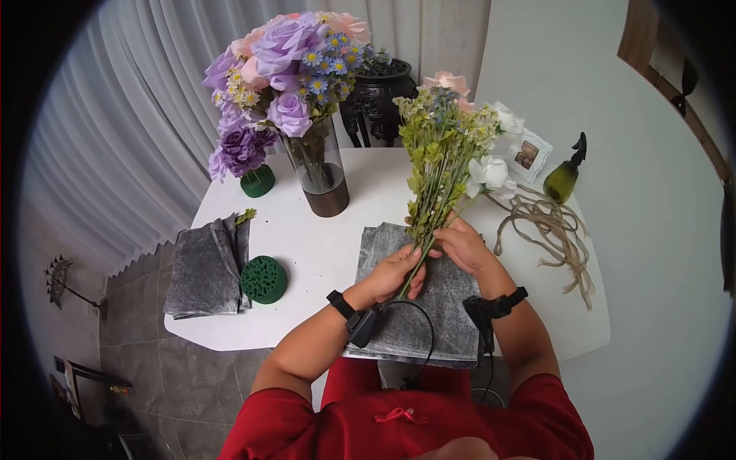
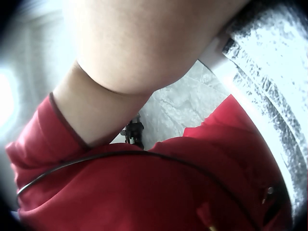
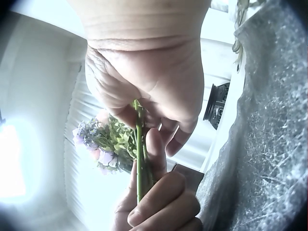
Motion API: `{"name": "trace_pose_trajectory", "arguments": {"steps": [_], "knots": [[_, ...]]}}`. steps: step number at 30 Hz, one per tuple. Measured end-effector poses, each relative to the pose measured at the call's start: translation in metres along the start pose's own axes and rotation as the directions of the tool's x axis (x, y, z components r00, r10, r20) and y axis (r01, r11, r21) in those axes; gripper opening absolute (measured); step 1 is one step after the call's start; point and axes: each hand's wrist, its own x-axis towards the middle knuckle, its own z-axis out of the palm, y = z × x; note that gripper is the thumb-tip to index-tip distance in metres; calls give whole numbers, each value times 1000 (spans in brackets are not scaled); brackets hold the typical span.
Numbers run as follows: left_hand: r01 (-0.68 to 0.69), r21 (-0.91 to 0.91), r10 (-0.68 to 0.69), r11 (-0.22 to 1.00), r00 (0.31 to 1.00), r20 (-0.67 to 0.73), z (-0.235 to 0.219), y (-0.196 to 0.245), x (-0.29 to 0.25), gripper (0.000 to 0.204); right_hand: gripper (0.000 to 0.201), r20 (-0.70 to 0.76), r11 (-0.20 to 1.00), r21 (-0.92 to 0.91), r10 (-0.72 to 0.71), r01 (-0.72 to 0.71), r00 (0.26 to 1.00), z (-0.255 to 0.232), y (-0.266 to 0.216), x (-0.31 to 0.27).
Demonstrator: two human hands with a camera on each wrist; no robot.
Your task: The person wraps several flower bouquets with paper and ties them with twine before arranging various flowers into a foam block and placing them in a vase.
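Observation:
A bunch of artificial flowers (image 1: 441, 153), with small pale blossoms, green leaves, white roses and a pink one, stands tilted in both hands over the grey sheets (image 1: 441, 314). The left hand (image 1: 396, 274) grips the lower stems, fingers curled round them. Just above it, the right hand (image 1: 460, 244) pinches stems between thumb and fingers. In the right wrist view, the right hand (image 3: 149, 86) is at a green stem (image 3: 139, 163), and the left hand (image 3: 166, 207) holds the stems below. The left wrist view shows only a forearm, red clothing and the sheets' edge, no hand.
A glass vase (image 1: 318, 165) of purple and pink flowers stands at the back. Green foam (image 1: 264, 280) and more grey sheets (image 1: 203, 272) lie at left; purple flowers (image 1: 241, 149) stand in another foam block. Twine (image 1: 548, 222), a photo frame (image 1: 529, 156) and a green bottle (image 1: 563, 180) are at right.

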Motion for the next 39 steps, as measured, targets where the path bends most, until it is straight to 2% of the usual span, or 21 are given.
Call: {"name": "trace_pose_trajectory", "arguments": {"steps": [2,4,5,7,8,9,10,11,14,16,17,19,20,23,25,27,29,31,35,37,39], "knots": [[18,-47,-17,999,1000,23,-1,1,0,38,41,59,999,43,-16,13,998,1,-4,0],[11,29,-11,1000,1000,2,-2,-1,1,39,43,117,996,87,-32,22,993,1,-2,1],[11,27,-11,1000,1000,0,-2,-1,1,39,39,87,997,64,-44,38,995,0,2,2],[-8,205,5,979,1000,18,-2,-1,2,41,35,58,998,39,-53,50,997,7,-2,1],[-10,204,7,979,1000,16,-3,-5,5,41,33,-2,1000,-22,-19,19,1000,9,-8,-2],[-120,230,116,966,993,32,-7,-12,9,45,32,-64,997,-81,12,-17,998,15,-16,-6],[-227,254,222,940,974,52,-8,-16,11,49,25,-85,993,-60,-108,103,991,22,-21,-8],[-226,252,221,941,974,49,-10,-18,10,49,25,-85,993,-60,-105,100,991,25,-29,-10],[-145,214,143,966,989,25,-14,-18,10,58,25,-109,943,-277,-223,186,969,33,-56,-22],[-115,343,118,932,993,11,-15,-15,10,67,25,-143,933,-315,-227,173,963,32,-52,-24],[-115,342,118,933,993,13,-14,-15,9,67,26,-173,922,-353,-231,159,957,31,-49,-24],[-195,438,227,878,974,-22,-6,-10,5,74,23,-213,903,-383,-292,195,933,26,-33,-20],[-195,437,227,878,974,-23,-6,-10,5,74,21,-248,881,-415,-350,227,903,26,-25,-17],[-172,482,212,859,977,-29,-9,-12,8,79,16,-304,847,-499,-370,184,878,32,-11,-12],[-254,487,293,836,956,-4,-11,-17,12,84,14,-307,870,-453,-356,193,882,31,1,-9],[-244,465,282,851,959,-13,-10,-17,12,86,20,-281,867,-474,-316,155,906,21,17,-3],[-234,445,272,864,962,-21,-7,-15,11,88,22,-267,870,-450,-348,203,899,20,18,-2],[-218,409,246,886,969,-16,-5,-12,9,89,22,-271,895,-415,-292,162,917,21,16,-4],[-235,475,263,848,965,9,-20,-28,16,89,22,-227,900,-391,-295,191,928,24,25,-4],[-215,426,224,879,974,28,-16,-23,15,90,25,-244,900,-419,-236,118,941,31,19,-8],[-216,414,227,884,974,25,-14,-22,14,89,26,-237,912,-392,-230,124,944,35,13,-11]]}}
